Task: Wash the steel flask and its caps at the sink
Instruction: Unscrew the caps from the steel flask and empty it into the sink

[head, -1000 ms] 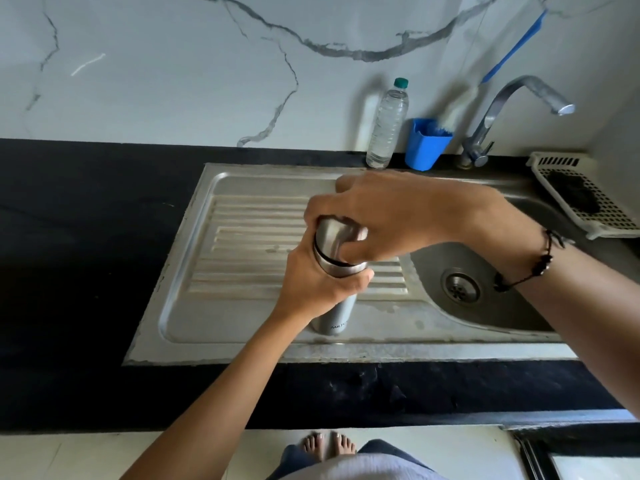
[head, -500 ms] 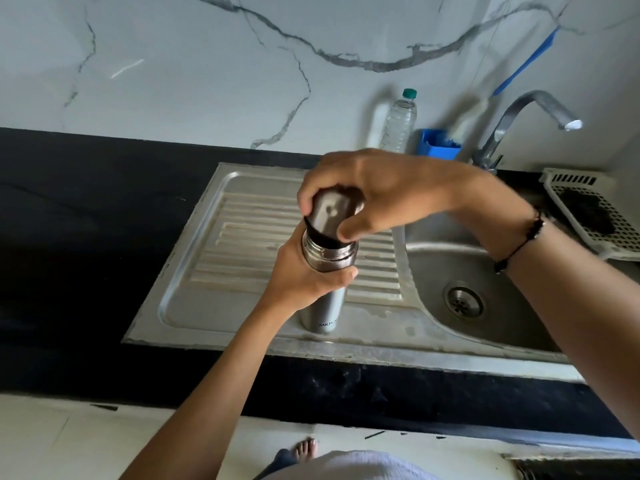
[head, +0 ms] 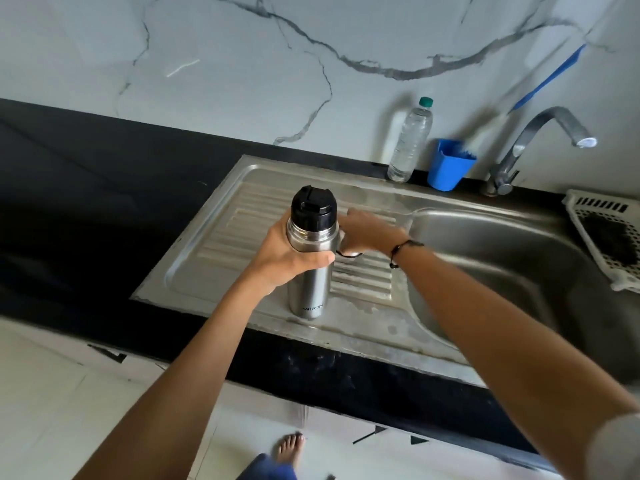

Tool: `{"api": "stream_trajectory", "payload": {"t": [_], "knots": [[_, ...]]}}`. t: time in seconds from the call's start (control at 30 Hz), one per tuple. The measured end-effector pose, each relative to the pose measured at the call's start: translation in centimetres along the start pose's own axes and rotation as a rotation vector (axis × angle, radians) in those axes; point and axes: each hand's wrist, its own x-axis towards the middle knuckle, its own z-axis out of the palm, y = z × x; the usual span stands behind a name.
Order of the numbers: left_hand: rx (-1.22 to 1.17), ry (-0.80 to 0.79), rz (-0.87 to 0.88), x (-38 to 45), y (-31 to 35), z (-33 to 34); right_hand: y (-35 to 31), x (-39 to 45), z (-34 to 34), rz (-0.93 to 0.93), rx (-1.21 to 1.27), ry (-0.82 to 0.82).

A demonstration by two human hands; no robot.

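The steel flask stands upright on the sink's ribbed drainboard. My left hand grips it round the upper body, just under the neck. A black inner cap sits on the flask's mouth, uncovered. Just right of the flask and behind it, my right hand reaches down to the drainboard, fingers curled over the steel outer cap. Only the cap's lower rim shows under the hand, and it is blurred.
The sink basin lies to the right, under a curved tap. A plastic water bottle and a blue cup with a brush stand by the wall. A white basket sits far right. Black counter stretches left.
My right hand has lifted the steel outer cap off the flask and carried it down to the drainboard on the right. The black inner cap now shows. The left hand keeps its hold.
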Motion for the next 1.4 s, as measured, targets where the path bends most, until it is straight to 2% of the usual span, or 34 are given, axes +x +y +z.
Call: {"api": "stream_trajectory", "payload": {"t": [0.17, 0.57, 0.7, 0.77, 0.83, 0.97, 1.0, 1.1, 1.17, 1.27, 1.4], "knots": [[0.015, 0.026, -0.033, -0.2, 0.2, 0.0, -0.6, 1.4, 2.2, -0.001, -0.094, 0.042], [-0.019, -0.007, -0.053, -0.4, 0.4, -0.1, -0.2, 1.8, 2.4, 0.202, -0.041, 0.145], [-0.012, -0.014, -0.049, -0.1, -0.1, -0.2, -0.3, 2.4, 1.9, 0.255, -0.014, 0.051], [-0.010, -0.009, -0.042, 0.0, -0.4, -0.3, -1.1, 1.7, -0.1, 0.209, 0.038, 0.087], [-0.005, -0.004, -0.029, 0.1, -0.5, -0.3, -2.7, -0.3, -3.6, 0.170, 0.143, 0.192], [0.001, 0.025, -0.027, 0.4, -1.1, -0.3, -6.8, -7.7, -10.4, 0.223, 0.551, 0.417], [0.018, 0.025, -0.028, 0.4, -1.1, -0.2, -8.2, -9.6, -11.5, 0.204, 0.516, 0.463], [0.035, 0.037, -0.061, 0.6, -1.6, 0.0, -11.8, -11.7, -11.1, 0.283, 0.007, 0.420], [0.076, 0.062, -0.081, 0.7, -1.4, 0.0, -13.6, -11.2, -9.3, 0.319, -0.212, 0.468], [0.116, 0.020, -0.080, 0.8, -1.2, -0.1, -13.6, -10.1, -7.1, 0.346, -0.261, 0.611], [0.093, 0.009, -0.056, 1.0, -1.4, -0.4, -12.3, -9.5, -6.3, 0.263, -0.144, 0.937]]}}
